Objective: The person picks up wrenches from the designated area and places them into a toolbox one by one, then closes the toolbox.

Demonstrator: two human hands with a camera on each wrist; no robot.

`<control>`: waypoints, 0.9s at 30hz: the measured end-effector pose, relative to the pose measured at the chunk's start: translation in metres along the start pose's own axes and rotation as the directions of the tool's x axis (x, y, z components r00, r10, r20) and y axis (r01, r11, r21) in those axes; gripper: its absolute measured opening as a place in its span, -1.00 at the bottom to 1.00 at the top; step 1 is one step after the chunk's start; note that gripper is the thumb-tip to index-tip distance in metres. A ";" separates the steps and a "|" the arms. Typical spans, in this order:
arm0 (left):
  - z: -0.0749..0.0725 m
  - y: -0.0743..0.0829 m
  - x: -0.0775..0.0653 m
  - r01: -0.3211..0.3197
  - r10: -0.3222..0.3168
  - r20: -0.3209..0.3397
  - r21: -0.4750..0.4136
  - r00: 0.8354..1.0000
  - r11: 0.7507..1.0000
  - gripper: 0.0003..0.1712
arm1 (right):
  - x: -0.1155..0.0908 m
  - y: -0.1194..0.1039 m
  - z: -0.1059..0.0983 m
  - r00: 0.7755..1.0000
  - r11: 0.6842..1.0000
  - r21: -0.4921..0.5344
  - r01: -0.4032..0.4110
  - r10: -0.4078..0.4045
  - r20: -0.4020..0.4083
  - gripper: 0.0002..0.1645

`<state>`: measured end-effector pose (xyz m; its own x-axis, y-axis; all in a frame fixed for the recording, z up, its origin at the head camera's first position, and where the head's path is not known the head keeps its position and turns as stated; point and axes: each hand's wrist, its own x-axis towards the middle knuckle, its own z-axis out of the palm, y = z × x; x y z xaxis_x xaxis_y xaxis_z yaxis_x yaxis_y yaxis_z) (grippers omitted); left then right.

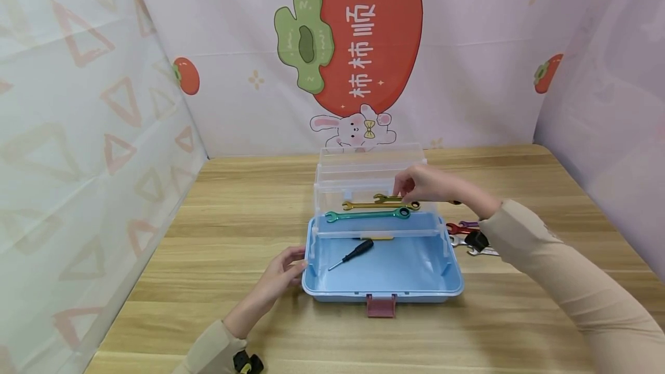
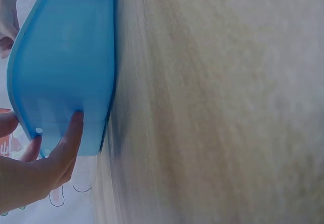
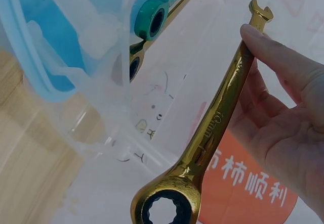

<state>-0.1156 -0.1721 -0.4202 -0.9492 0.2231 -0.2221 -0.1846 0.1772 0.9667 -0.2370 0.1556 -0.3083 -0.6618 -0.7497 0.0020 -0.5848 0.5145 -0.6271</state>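
My right hand [image 1: 422, 182] pinches a gold ratcheting combination wrench [image 3: 215, 118] near its open end, above the clear tray of a light blue toolbox [image 1: 410, 273]. In the right wrist view the wrench's ring end is lowest, and "10mm" shows on its shank. Another gold wrench [image 1: 381, 205] and a green wrench [image 1: 363, 216] lie across the tray. At the toolbox's left side is my left hand [image 1: 280, 273], fingers extended against the outer wall and thumb at the rim. Inside the box lies a black-handled screwdriver [image 1: 358, 250].
Right of the toolbox, several wrenches lie on the wooden table [image 1: 244, 206], among them a red wrench [image 1: 457, 229] and a purple one [image 1: 469, 224], partly hidden by my right sleeve. The transparent lid [image 1: 369, 157] stands raised behind. A dark red latch [image 1: 381, 306] hangs in front.
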 end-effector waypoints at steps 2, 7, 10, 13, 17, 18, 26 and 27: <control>0.000 0.000 0.000 0.000 0.000 -0.001 0.001 1.000 1.000 -0.49 | 0.003 -0.001 0.001 1.000 1.000 0.005 0.005 -0.005 0.008 -0.89; 0.000 0.000 0.000 -0.001 0.001 0.000 -0.004 1.000 1.000 -0.50 | 0.010 -0.008 0.005 0.999 1.000 -0.011 0.021 -0.021 0.025 -0.89; 0.000 -0.001 0.000 -0.001 0.001 -0.001 -0.004 1.000 1.000 -0.50 | 0.015 -0.012 0.009 0.999 1.000 -0.008 0.020 -0.020 0.034 -0.89; 0.000 -0.001 0.000 -0.004 0.004 -0.001 -0.006 1.000 1.000 -0.50 | 0.020 -0.015 0.013 0.999 1.000 -0.011 0.008 -0.008 0.045 -0.89; 0.000 -0.002 0.000 -0.007 0.007 -0.001 -0.010 1.000 1.000 -0.50 | 0.026 -0.016 0.018 0.998 1.000 -0.031 -0.002 0.003 0.056 -0.89; 0.000 -0.002 0.000 -0.006 0.006 -0.002 -0.009 1.000 1.000 -0.50 | 0.027 -0.016 0.020 0.998 0.999 -0.038 0.001 0.001 0.056 -0.89; 0.001 -0.002 0.000 -0.002 0.002 -0.008 0.001 1.000 1.000 -0.49 | 0.035 -0.012 0.030 0.996 0.998 -0.049 0.035 -0.031 0.083 -0.89; 0.001 -0.001 0.000 -0.001 0.001 -0.007 0.000 1.000 1.000 -0.49 | 0.035 -0.011 0.031 0.996 0.998 -0.051 0.039 -0.035 0.086 -0.89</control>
<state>-0.1156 -0.1717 -0.4218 -0.9510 0.2170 -0.2201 -0.1835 0.1767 0.9670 -0.2394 0.1105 -0.3253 -0.5982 -0.8002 -0.0434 -0.6334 0.5053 -0.5861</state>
